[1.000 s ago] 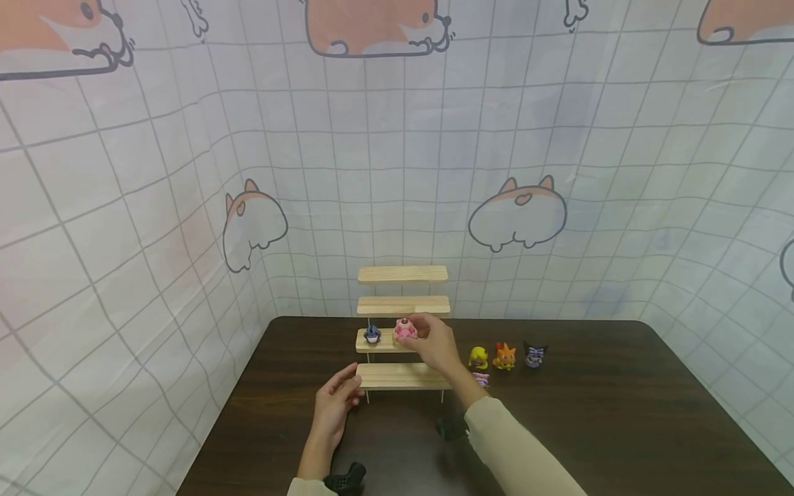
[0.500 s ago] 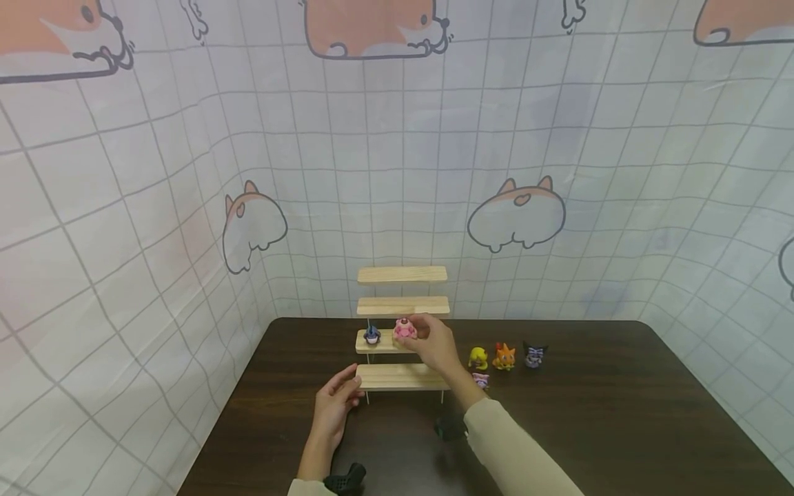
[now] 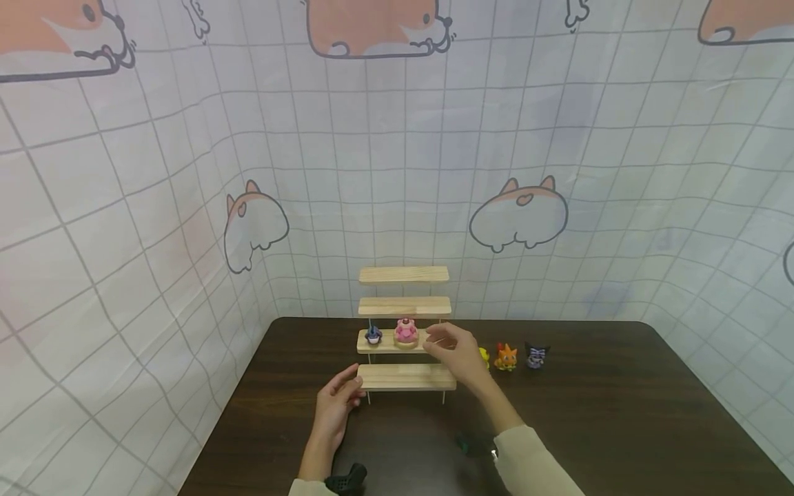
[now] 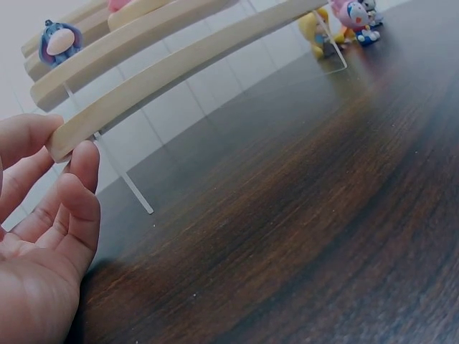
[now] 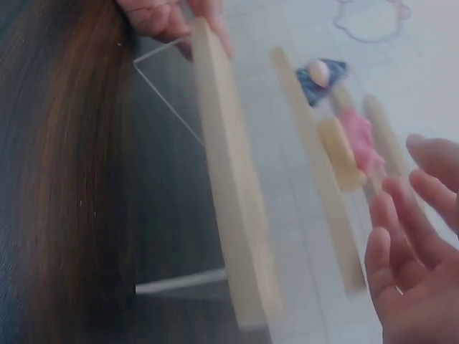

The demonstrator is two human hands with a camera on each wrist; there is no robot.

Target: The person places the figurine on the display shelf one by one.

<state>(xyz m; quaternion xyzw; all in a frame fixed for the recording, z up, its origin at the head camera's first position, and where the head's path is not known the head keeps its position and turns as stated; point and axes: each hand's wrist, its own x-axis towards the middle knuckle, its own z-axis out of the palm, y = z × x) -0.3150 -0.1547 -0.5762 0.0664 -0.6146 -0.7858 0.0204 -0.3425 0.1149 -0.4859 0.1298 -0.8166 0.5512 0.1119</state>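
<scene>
A stepped wooden display shelf (image 3: 403, 377) stands on the dark table, its boards carried by thin clear supports. On its second board from the bottom sit a blue donkey figurine (image 3: 373, 335) and, to the right, a pink figurine (image 3: 406, 333) with a tan round base. My left hand (image 3: 333, 406) pinches the left end of the lowest board between thumb and fingers, as the left wrist view shows close up. Just right of the pink figurine is my right hand (image 3: 457, 353), fingers loosely bent and apart from it, holding nothing.
Right of the shelf stand an orange spiky figurine (image 3: 506, 357) and a dark-eared purple figurine (image 3: 536, 356). A yellow figurine (image 3: 484, 355) is partly covered by my right hand. A grid-patterned cloth (image 3: 403, 151) hangs behind the dark wood table (image 3: 620, 413).
My right hand has let go of the pink figurine and drawn back to the right, leaving it on the board. The left hand has stayed on the lowest board.
</scene>
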